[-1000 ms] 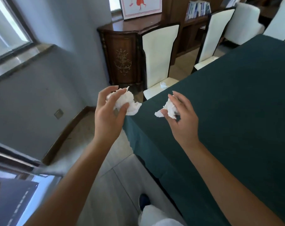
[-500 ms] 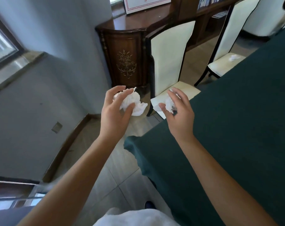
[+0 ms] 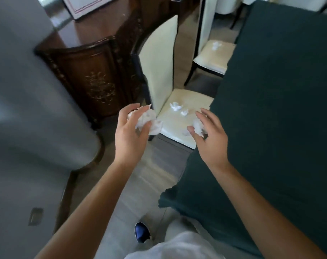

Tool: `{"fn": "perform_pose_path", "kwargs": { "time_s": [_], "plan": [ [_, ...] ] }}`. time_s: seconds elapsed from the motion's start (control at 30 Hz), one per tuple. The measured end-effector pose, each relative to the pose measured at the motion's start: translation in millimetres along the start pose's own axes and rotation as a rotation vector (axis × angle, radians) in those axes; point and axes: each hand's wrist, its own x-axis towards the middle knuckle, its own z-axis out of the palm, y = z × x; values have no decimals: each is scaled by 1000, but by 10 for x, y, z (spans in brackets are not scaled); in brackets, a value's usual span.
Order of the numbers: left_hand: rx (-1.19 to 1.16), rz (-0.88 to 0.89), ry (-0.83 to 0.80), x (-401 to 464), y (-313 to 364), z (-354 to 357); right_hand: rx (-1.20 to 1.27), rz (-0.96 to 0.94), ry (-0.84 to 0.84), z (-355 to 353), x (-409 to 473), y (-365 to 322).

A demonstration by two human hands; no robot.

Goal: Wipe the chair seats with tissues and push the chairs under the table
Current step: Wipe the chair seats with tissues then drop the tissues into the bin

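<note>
A dark blue shoe (image 3: pixel 141 231) stands on the grey tiled floor (image 3: pixel 155 165) beside pale trousers (image 3: pixel 179 245), close to the corner of the bench (image 3: pixel 282 101), which is draped in a dark green cloth hanging down past its edge. Two bare forearms reach forward over the floor. The left hand (image 3: pixel 130 136) has its fingers (image 3: pixel 134 118) curled round a large crumpled tissue (image 3: pixel 149 121), the thumb pressing it from below. The right hand (image 3: pixel 210 139) pinches a smaller tissue wad (image 3: pixel 198 127) between its thumb and curled fingers, with the other fingers stretched looser above it. Both hands hang just short of the near chair (image 3: pixel 159 68), whose cream seat (image 3: pixel 179 118) sticks out from the bench edge, its tall cream back upright. Two small white tissue scraps (image 3: pixel 175 106) lie on that seat, apart from the hands. Further along the same side stands a second chair (image 3: pixel 207 25), its seat partly under the cloth, with another tissue scrap (image 3: pixel 216 45) on it. Left of the chairs, against a grey wall (image 3: pixel 18 90), is a dark carved wooden cabinet (image 3: pixel 95 75) with a framed picture (image 3: pixel 84 5) leaning on top.
</note>
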Motion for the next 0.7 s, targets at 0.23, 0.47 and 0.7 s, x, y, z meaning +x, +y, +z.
{"fn": "perform_pose_path", "kwargs": {
  "time_s": [0.23,0.47,0.7],
  "plan": [
    [-121,152,-148,929,-287,371,-76,162,162,208,320,139],
    [-142,203,-139,1586,-486,688,-63,259,184,544,891,312],
    [-199,222,-263,2207,-754,1160,-157,382,243,734,1269,516]
  ]
}}
